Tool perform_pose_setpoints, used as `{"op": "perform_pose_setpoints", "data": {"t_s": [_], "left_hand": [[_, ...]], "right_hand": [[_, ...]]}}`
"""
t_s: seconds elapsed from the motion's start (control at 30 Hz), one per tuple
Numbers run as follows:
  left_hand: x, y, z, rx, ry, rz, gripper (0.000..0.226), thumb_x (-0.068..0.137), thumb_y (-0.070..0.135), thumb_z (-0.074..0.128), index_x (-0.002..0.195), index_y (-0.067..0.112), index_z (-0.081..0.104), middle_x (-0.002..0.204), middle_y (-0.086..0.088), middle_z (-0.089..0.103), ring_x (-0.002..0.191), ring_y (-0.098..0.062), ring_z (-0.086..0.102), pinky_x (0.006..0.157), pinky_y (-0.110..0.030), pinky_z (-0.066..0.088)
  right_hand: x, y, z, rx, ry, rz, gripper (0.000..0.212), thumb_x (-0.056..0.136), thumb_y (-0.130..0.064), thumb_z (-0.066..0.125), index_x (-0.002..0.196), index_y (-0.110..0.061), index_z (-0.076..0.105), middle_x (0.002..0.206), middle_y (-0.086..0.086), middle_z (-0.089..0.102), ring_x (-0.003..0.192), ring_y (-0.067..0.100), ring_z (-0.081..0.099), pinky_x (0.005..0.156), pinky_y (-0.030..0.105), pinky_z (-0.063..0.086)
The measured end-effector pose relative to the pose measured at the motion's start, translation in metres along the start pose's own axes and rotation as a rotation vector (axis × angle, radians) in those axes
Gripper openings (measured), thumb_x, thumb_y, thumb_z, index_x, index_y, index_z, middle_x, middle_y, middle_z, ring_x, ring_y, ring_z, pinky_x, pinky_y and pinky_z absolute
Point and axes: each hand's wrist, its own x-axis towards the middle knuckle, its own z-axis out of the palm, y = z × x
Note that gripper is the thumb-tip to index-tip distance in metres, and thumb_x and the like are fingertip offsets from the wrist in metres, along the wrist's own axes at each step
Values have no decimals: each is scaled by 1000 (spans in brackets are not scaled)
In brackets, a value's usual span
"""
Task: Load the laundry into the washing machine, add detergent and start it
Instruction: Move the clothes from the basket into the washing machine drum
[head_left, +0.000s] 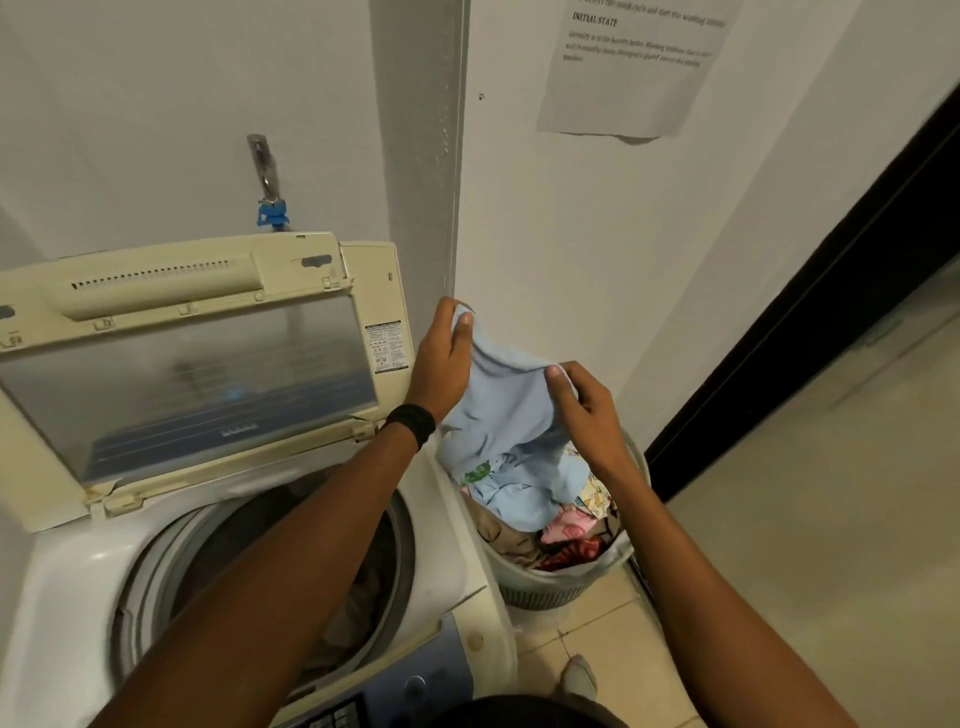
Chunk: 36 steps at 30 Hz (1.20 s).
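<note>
**Blue garment up over the basket, drum off to my left**

The pale blue garment (511, 415) hangs between my two hands above the laundry basket (545, 592), its long axis running top to bottom: the gathered top edge points up toward the wall, the loose tail points down and sits among the other clothes (566, 540) in the basket. My left hand (441, 364) pinches the higher left corner, thumb over the cloth. My right hand (587, 410) grips the lower right part of that top edge. Both are closed on the fabric and set a little apart, with the cloth slack between them.

The washing machine (457, 566) stands just beside the basket, on my left. Its lid (182, 364) is propped open, and its drum (291, 561) lies below my left forearm, with some dark laundry already inside, I think. So the carry goes leftward and down, and my left hand is nearer the opening. I judge the tail has to lift clear of the basket rim first.

No detergent shows anywhere here.
</note>
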Motion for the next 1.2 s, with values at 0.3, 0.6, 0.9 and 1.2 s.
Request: {"op": "perform_pose_setpoints", "data": {"t_s": [0.3, 0.6, 0.9, 1.2], "left_hand": [[-38, 1, 43, -140, -102, -148, 35, 112, 34, 36, 82, 28, 55, 75, 16, 60, 77, -10, 56, 81, -34, 46], [-30, 15, 36, -128, 88, -130, 48, 111, 33, 43, 65, 23, 31, 52, 14, 30, 56, -7, 28, 59, -29, 26], [-38, -1, 33, -146, 108, -154, 68, 100, 60, 52, 65, 1, 47, 59, -17, 47, 59, -22, 46, 60, -34, 38], [-50, 10, 49, -172, -74, -30, 43, 104, 38, 52, 89, -2, 55, 77, -6, 62, 77, -12, 61, 76, -24, 50]], "right_hand": [[12, -24, 12, -10, -80, -18, 15, 99, -31, 68, 97, -17, 72, 88, 1, 73, 80, 15, 66, 75, 32, 52], [-17, 13, 2, -163, -243, 20, 33, 100, -44, 63, 80, -18, 58, 68, -7, 54, 62, 5, 48, 62, 26, 39], [-6, -3, -24, -9, -156, 24, 17, 102, -15, 55, 94, -16, 70, 93, -2, 71, 83, 7, 63, 74, 18, 49], [6, -20, 9, -8, 6, -7, 19, 91, -27, 76, 98, -19, 59, 80, 1, 67, 69, 20, 62, 64, 33, 52]]}}
